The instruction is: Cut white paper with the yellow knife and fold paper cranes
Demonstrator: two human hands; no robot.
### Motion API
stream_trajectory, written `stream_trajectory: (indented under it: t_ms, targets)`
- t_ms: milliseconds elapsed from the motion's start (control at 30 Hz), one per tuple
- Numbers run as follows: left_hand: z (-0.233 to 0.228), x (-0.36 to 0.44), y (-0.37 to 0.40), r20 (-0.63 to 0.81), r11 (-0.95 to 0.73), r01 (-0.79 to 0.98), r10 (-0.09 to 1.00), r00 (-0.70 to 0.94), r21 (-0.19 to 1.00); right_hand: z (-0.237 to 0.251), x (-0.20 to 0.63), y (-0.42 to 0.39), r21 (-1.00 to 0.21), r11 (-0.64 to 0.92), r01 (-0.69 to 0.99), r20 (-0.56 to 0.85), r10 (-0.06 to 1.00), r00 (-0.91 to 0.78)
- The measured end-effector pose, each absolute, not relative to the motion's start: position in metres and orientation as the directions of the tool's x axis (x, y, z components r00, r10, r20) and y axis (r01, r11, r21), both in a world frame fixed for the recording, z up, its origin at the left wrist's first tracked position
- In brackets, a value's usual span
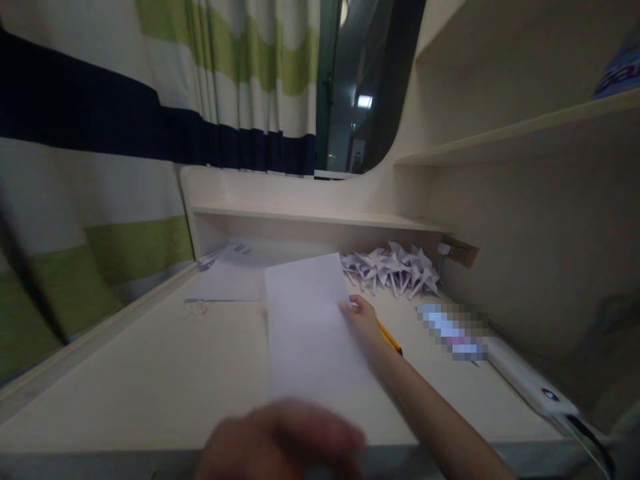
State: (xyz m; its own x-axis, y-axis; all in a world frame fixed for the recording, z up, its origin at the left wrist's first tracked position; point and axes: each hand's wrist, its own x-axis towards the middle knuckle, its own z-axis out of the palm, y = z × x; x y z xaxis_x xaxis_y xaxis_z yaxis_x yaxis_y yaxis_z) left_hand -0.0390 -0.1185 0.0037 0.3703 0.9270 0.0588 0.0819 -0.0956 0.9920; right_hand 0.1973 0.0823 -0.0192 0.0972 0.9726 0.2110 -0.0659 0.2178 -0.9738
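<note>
Sheet: blank white rectangular paper sheet (307, 327), middle of the pale, smooth-topped table (150, 373), a bit askew to its front edge. Can't tell how much of it lies flat.
Right hand: bare right hand (363, 317) pinching the sheet's right edge, thumb side over the paper.
Left hand: bare left hand (285, 440) low and close to the camera, fingers curled, motion-blurred. Can't tell if it holds anything.
Pinch: looks like the only sure hold on the sheet. Keep it light and at the margin; thin paper would likely dent under a hard squeeze.
Far side: best steadied by the left hand, flat fingers on the left edge, so the sheet can't swing round the pinch.
Pencil: slim yellow pencil-like stick with dark end (390, 337), just beside the right wrist. Keep the forearm off it; it could roll.
Stack: flat pile of white paper (227, 277), near the sheet's left edge. Don't let the edges catch.
Pinwheels: heap of folded white paper pinwheels (393, 267), just beyond the right hand. Crushable, so keep knuckles clear.
</note>
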Motion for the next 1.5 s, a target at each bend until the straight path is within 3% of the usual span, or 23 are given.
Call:
stream_trajectory:
  t_ms: [33, 100, 133, 233, 333, 433, 600, 833, 1167, 1500]
  targets:
    - [0.017, -0.037, -0.097, 0.186, -0.188, -0.005, 0.970, 0.159, 0.982, -0.019, 0.197, 0.083, -0.974, 0.212, -0.084, 0.207, 0.976, 0.072]
    - [0.043, -0.040, -0.050, 0.329, -0.345, -0.030, 0.916, -0.229, 0.938, -0.017, 0.197, 0.085, -0.969, 0.215, -0.122, 0.213, 0.977, 0.033]
    - [0.054, -0.045, -0.026, 0.391, -0.400, 0.044, 0.858, -0.332, 0.915, -0.016, 0.197, 0.085, -0.966, 0.222, -0.134, 0.221, 0.975, 0.019]
    - [0.069, -0.066, 0.036, 0.541, -0.473, 0.263, 0.731, -0.416, 0.841, -0.012, 0.197, 0.085, -0.960, 0.246, -0.130, 0.244, 0.969, 0.030]
    - [0.061, -0.083, 0.069, 0.470, -0.395, 0.264, 0.809, -0.354, 0.880, -0.009, 0.198, 0.083, -0.968, 0.228, -0.101, 0.225, 0.973, 0.041]
    - [0.047, -0.088, 0.075, 0.340, -0.320, 0.176, 0.936, -0.094, 0.931, -0.009, 0.198, 0.081, -0.971, 0.220, -0.093, 0.218, 0.975, 0.032]
    - [0.029, -0.083, 0.071, 0.244, -0.251, 0.204, 0.968, 0.058, 0.946, -0.012, 0.198, 0.081, -0.972, 0.215, -0.097, 0.212, 0.976, 0.038]
    - [0.018, -0.078, 0.073, 0.230, -0.224, 0.221, 0.973, -0.002, 0.949, -0.021, 0.206, 0.088, -0.982, 0.145, -0.123, 0.163, 0.976, -0.147]
    - [0.015, -0.100, 0.084, 0.295, -0.274, 0.172, 0.949, -0.111, 0.946, -0.015, 0.213, 0.088, -0.992, 0.022, -0.127, 0.054, 0.964, -0.260]
    - [0.023, -0.096, 0.079, 0.274, -0.278, -0.036, 0.958, -0.081, 0.960, 0.003, 0.221, 0.085, -0.993, 0.096, -0.064, 0.105, 0.979, -0.175]
